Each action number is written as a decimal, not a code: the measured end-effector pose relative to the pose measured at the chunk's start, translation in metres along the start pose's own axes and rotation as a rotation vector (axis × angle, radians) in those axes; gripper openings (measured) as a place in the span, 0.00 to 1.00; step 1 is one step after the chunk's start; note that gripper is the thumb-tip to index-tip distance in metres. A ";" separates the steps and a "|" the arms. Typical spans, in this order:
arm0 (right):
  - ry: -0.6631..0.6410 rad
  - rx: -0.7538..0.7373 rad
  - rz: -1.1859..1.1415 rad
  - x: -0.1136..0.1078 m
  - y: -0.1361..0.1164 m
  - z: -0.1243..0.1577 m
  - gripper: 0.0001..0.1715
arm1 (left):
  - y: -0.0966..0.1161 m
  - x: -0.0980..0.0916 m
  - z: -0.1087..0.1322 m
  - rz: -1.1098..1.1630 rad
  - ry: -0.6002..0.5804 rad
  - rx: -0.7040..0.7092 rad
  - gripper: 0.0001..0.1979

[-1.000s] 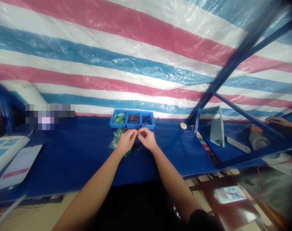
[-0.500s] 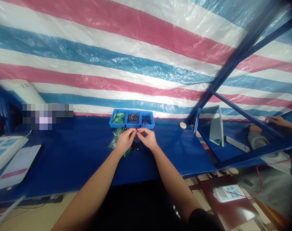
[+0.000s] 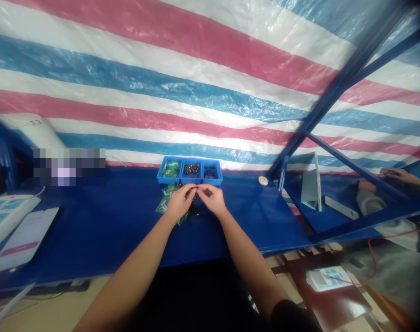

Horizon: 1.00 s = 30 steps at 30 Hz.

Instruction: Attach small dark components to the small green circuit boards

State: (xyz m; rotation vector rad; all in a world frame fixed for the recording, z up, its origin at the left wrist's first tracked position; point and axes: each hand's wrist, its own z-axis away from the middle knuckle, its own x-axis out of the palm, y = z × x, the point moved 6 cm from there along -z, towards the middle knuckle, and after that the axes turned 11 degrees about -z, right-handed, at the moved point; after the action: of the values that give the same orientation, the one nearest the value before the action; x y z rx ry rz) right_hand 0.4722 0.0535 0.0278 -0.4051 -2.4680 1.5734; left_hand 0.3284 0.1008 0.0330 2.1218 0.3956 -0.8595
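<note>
a person's two bare forearms reach forward over a deep blue table [image 3: 106,226]. the left hand [image 3: 180,202] and the right hand [image 3: 213,199] meet fingertip to fingertip, each with fingers curled in and pinching the same small part [image 3: 196,188], which is too tiny to make out. the part is held just above the table, right between the hands and just short of a blue tray [image 3: 189,180] that sits directly beyond them. the tray has three compartments: green pieces on the left, small metal pieces in the middle, dark pieces on the right. a loose heap of green packets [image 3: 165,197] lies under and just left of the left hand. left of the hands the table runs bare until a white tablet [image 3: 23,240] and a white keypad [image 3: 4,216] near its far left edge. right of the hands the surface is open up to a small round disc [image 3: 263,180] and a slanting blue frame bar [image 3: 321,110], where the table ends. beyond that edge, well apart, another person's hand [image 3: 400,175] rests on a neighbouring bench. a striped tarp [image 3: 210,69] closes off the back just behind the tray.
</note>
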 end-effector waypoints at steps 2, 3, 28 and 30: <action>0.006 0.019 -0.021 0.000 0.002 0.000 0.17 | -0.002 0.001 0.000 0.004 0.008 0.007 0.15; 0.008 0.028 -0.033 0.000 0.003 0.000 0.18 | -0.002 0.001 0.000 0.004 0.008 0.018 0.15; -0.002 0.029 -0.059 0.001 0.003 0.000 0.18 | 0.000 0.001 0.000 0.024 -0.015 -0.003 0.13; -0.011 0.025 -0.074 0.002 0.004 0.000 0.18 | 0.001 0.000 0.000 0.017 -0.026 0.001 0.14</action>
State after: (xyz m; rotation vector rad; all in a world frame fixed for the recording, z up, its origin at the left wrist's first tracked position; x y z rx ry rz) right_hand 0.4709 0.0555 0.0243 -0.2981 -2.4387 1.5795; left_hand 0.3293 0.0998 0.0336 2.1100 0.3632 -0.8770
